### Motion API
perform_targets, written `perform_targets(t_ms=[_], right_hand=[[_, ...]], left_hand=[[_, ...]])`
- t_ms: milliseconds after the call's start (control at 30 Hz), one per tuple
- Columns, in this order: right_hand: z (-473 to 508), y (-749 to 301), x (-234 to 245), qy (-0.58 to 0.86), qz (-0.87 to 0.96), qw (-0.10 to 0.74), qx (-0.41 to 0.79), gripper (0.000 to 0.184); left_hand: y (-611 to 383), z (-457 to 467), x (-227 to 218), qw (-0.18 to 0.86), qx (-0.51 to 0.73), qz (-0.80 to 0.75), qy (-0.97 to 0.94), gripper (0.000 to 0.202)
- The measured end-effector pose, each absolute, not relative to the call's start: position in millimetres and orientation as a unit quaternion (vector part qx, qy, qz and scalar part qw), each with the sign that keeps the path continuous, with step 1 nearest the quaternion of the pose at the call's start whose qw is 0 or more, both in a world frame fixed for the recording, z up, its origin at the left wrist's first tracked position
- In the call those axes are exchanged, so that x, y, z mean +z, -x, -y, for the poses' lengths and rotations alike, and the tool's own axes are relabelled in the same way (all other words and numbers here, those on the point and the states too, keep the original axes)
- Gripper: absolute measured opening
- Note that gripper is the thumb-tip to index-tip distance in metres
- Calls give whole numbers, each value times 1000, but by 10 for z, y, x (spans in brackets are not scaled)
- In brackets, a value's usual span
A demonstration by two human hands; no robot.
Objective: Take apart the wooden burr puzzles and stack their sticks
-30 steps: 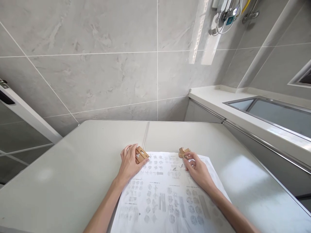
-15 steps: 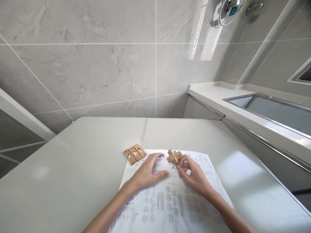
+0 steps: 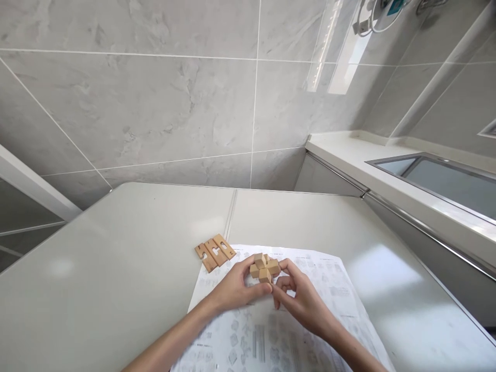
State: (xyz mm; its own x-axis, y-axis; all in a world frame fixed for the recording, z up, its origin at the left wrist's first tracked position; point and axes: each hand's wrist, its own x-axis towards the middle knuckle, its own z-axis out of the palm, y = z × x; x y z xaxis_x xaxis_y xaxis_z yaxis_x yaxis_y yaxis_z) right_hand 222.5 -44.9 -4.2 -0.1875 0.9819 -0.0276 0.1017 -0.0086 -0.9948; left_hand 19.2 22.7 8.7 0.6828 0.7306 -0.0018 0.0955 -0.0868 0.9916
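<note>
A light wooden burr puzzle [image 3: 265, 268] of interlocking blocks is held between both hands above the printed paper sheet [image 3: 325, 294]. My left hand [image 3: 239, 285] curves round its left side, with the thumb at the lower front block. On the other side my right hand [image 3: 297, 289] grips it with thumb and fingers. Three flat brown wooden pieces with cut-out slots [image 3: 215, 252] lie side by side just beyond my left hand, partly over the paper's upper left corner.
The pale table [image 3: 116, 268] has a seam running to its far edge. A grey tiled wall [image 3: 155, 113] rises behind it. To the right stands a white counter [image 3: 349, 147] with a sink [image 3: 437, 178].
My left hand has closed in on the burr puzzle and now touches it. The puzzle has moved slightly left and nearer, and it has turned. The flat pieces stay put.
</note>
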Motion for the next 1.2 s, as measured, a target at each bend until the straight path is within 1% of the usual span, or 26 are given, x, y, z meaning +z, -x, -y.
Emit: perform_targets(t_ms=[100,233,300,400,533,600,700,800,867,967,1000,1033,1100,1200], right_hand=[[365,-2222,-6,410,519,418,622,37],[295,-2276,-23,337,529,364,688,42],[284,-2283,-58,316,537,349,700,49],[293,-2253,-98,315,532,351,703,52],[332,-2196,-98,351,528,365,682,53],[348,-2182,-81,369,525,380,666,52],[360,-2177,-49,396,530,398,636,49],[369,-2169,-51,406,548,417,601,49],[382,-2154,-103,412,552,433,581,38],[412,-2124,-256,456,547,463,527,14],[422,-2117,-314,483,544,474,496,17],[432,-2111,-367,503,536,475,483,23],[448,-2107,-443,523,521,474,480,30],[460,-2110,-473,530,521,460,486,31]], left_hand=[[-155,-258,70,615,260,-307,-678,69],[-112,-276,78,656,236,-298,-652,74],[-106,-264,89,712,196,-269,-618,74],[-120,-224,91,780,173,-219,-560,66],[-144,-192,60,800,186,-211,-531,66],[-151,-200,40,791,187,-214,-541,71],[-162,-227,19,748,200,-231,-590,79],[-184,-245,11,710,217,-252,-621,75],[-204,-241,14,685,235,-264,-637,71],[-231,-213,21,628,259,-290,-674,67],[-238,-199,20,612,263,-300,-683,68],[-243,-184,17,604,267,-309,-684,69],[-247,-155,0,610,274,-315,-674,70],[-242,-126,-39,629,284,-307,-655,69]])
